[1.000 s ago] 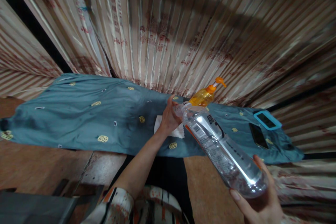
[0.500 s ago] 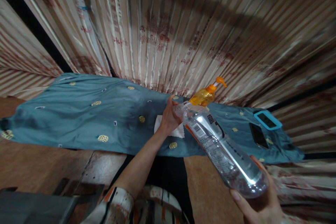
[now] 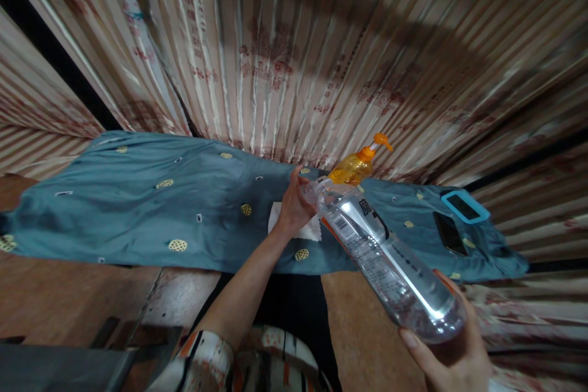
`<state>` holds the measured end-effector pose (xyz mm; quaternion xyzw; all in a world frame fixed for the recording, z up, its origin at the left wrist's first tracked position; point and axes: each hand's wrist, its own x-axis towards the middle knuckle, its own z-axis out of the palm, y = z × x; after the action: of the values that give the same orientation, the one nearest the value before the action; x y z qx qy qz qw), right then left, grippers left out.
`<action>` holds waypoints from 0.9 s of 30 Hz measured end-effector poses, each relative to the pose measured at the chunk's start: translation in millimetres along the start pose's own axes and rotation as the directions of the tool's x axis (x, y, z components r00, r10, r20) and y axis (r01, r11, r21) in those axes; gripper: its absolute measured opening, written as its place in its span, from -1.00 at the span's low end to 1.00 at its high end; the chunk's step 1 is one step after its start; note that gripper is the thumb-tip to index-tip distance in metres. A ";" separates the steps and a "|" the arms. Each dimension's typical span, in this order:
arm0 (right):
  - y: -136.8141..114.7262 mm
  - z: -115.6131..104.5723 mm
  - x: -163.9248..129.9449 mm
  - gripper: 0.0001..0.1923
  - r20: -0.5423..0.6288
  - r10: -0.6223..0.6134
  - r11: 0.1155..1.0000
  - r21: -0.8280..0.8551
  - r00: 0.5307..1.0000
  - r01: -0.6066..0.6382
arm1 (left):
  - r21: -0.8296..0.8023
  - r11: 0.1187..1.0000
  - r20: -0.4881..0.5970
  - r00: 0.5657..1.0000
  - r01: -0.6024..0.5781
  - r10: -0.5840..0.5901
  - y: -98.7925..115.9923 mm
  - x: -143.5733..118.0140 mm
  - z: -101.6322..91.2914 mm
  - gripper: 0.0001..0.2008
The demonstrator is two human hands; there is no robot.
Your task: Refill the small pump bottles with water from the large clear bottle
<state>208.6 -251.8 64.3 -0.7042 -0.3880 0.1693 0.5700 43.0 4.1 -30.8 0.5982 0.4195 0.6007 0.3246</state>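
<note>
A large clear plastic bottle (image 3: 390, 263) with a printed label and barcode hangs tilted in front of me, its base low on the right and its neck toward the upper left. My right hand (image 3: 459, 349) grips it round the base. At the neck end, my left hand (image 3: 294, 205) closes on a clear part, thumb pointing up; whether this is the neck itself or a separate piece I cannot tell. Under the left hand lies a white tissue (image 3: 276, 215). Just behind the neck stands a yellow pump bottle (image 3: 353, 168) with an orange pump head.
A teal cloth (image 3: 138, 214) with pineapple prints covers the narrow table. On its right end lie a dark phone (image 3: 450, 234) and a blue-framed device (image 3: 465, 206). Pleated curtains (image 3: 285, 43) hang close behind. A dark piece of furniture (image 3: 59, 367) stands at lower left.
The view has shifted very slightly. Both hands keep their hold on the clear bottle, whose tilt looks nearly the same.
</note>
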 end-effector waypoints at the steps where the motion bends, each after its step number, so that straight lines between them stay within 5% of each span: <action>1: -0.7 0.4 -0.2 0.22 -0.005 -0.004 1.000 -0.002 1.000 0.004 | -0.001 1.000 0.001 1.000 -0.002 0.002 -0.3 -0.1 -0.3 0.03; 27: 11.8 -4.7 5.1 0.13 -0.010 -0.050 0.999 -0.011 0.999 0.050 | -0.004 1.000 -0.002 1.000 -0.016 0.016 -7.0 0.0 2.3 -0.01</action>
<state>219.2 -251.8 55.7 -0.6982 -0.4035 0.1493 0.5723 44.4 7.5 -37.2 0.6005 0.4138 0.6045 0.3204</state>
